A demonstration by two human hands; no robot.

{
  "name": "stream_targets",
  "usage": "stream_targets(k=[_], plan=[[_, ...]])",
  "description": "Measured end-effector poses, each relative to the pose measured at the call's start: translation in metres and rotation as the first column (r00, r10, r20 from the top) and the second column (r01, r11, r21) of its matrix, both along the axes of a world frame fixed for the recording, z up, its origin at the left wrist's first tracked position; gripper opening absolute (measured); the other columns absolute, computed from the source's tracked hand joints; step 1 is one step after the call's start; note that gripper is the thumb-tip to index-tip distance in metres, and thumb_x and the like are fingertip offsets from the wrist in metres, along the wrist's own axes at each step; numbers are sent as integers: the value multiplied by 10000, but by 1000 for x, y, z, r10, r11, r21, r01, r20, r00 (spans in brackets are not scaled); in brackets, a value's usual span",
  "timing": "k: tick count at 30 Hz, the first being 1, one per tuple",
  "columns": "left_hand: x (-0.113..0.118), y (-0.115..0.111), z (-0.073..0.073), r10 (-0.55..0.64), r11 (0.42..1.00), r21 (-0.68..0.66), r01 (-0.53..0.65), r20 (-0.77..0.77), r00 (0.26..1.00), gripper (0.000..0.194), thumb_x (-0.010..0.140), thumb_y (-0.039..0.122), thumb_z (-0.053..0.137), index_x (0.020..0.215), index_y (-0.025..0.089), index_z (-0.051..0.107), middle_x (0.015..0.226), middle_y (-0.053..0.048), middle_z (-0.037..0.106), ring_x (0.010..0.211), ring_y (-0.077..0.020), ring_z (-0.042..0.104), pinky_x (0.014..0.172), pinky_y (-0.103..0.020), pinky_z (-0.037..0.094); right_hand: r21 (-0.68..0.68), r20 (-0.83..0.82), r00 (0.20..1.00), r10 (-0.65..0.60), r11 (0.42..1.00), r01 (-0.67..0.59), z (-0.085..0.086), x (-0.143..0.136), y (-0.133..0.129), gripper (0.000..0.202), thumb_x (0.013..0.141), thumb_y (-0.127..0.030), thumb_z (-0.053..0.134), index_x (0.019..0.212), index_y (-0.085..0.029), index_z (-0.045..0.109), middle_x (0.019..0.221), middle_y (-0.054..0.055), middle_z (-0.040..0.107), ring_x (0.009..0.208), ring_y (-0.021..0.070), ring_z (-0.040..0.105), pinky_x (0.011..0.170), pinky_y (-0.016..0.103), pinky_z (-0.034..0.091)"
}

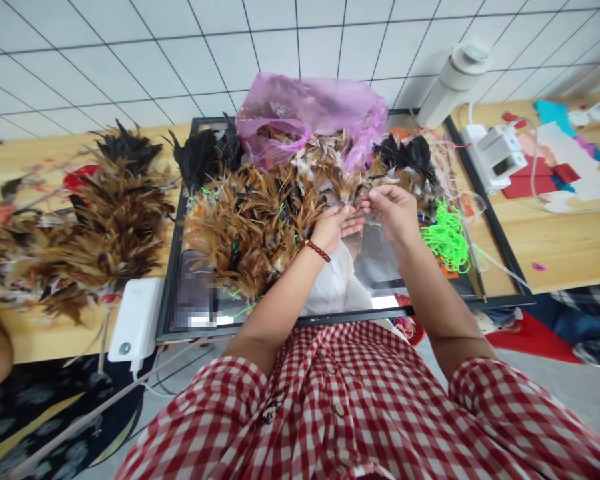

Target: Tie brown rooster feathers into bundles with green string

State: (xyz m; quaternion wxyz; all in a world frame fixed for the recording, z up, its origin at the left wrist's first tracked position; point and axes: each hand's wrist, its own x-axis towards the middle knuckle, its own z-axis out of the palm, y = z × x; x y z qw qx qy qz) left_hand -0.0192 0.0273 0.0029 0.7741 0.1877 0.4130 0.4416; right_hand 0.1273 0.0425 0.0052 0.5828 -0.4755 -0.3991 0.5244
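The head view is showing the left hand (331,227) and right hand (394,207) nearly meeting; whether they are gripping anything, I cannot tell. Mottled feathers (325,159) are lying just beyond them on the far side, a brown feather heap (257,223) is spreading left, and green cord (446,237) is lying right.

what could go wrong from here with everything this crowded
The brown feathers lie close beside the left hand, so a sweep might scatter them. The tangled green cord lies near the right forearm and could snag on it. What looks like a white power bank sits at the front edge of the table with its cable hanging, so a tug might pull it off.
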Motion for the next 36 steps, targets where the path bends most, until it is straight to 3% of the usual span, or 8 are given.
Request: stream_targets(k=[6, 12, 21, 27, 31, 33, 36], plan=[[1, 1, 2, 36, 999, -18, -36, -9, 999, 261, 1029, 113, 525, 797, 125, 645, 630, 15, 672, 557, -76, 654, 703, -229, 521, -17, 0, 999, 44, 999, -44, -2, -1, -4, 524, 535, -568, 989, 790, -210, 704, 768, 14, 778, 647, 123, 720, 668, 261, 629], [2, 0, 6, 128, 991, -35, -128, -1, 992, 245, 1030, 97, 529, 823, 121, 658, 593, 43, 642, 527, -48, 634, 634, -186, 504, 3, -43, 998, 36, 999, -36, 1, -5, -7, 507, 513, -549, 1009, 766, -213, 726, 727, 0, 775, 631, 115, 723, 640, 234, 624], [11, -8, 5, -80, 989, 90, 114, -317, 945, 366, 975, 14, 550, 627, 114, 598, 492, 37, 591, 404, -57, 553, 503, -197, 463, -4, -72, 996, 57, 998, -57, -3, -2, -2, 469, 566, -451, 996, 808, -210, 675, 736, -12, 758, 614, 94, 689, 576, 204, 589], [12, -7, 3, -30, 994, 93, 59, -289, 957, 350, 993, 31, 521, 671, 121, 623, 489, 49, 571, 407, -55, 533, 489, -196, 440, 139, -87, 980, -178, 972, 189, 1, 50, 20, 307, 748, -356, 874, 908, -264, 628, 819, -37, 724, 693, 94, 678, 635, 220, 585], [12, -6, 2, 33, 996, 89, -12, -240, 970, 321, 995, 46, 532, 700, 124, 633, 517, 45, 587, 458, -58, 564, 544, -203, 463, 207, 103, 937, -335, 928, 309, 1, 69, 16, 276, 691, -305, 900, 870, -252, 697, 860, -33, 737, 670, 94, 645, 629, 242, 545], [9, -5, 2, 32, 997, 77, -17, -200, 979, 286, 993, 67, 550, 731, 123, 649, 548, 37, 610, 485, -61, 587, 567, -205, 467, 193, 237, 938, -252, 959, 209, -1, 64, 8, 272, 660, -315, 935, 818, -226, 733, 804, -29, 722, 670, 94, 621, 651, 249, 521], [5, -4, 2, -13, 998, 52, 19, -125, 992, 215, 982, 102, 595, 785, 117, 681, 582, 27, 631, 504, -64, 603, 575, -201, 465, 20, 294, 949, 115, 992, -126, -1, 46, -3, 378, 617, -454, 971, 808, -193, 775, 783, 3, 736, 703, 117, 628, 697, 273, 513]])
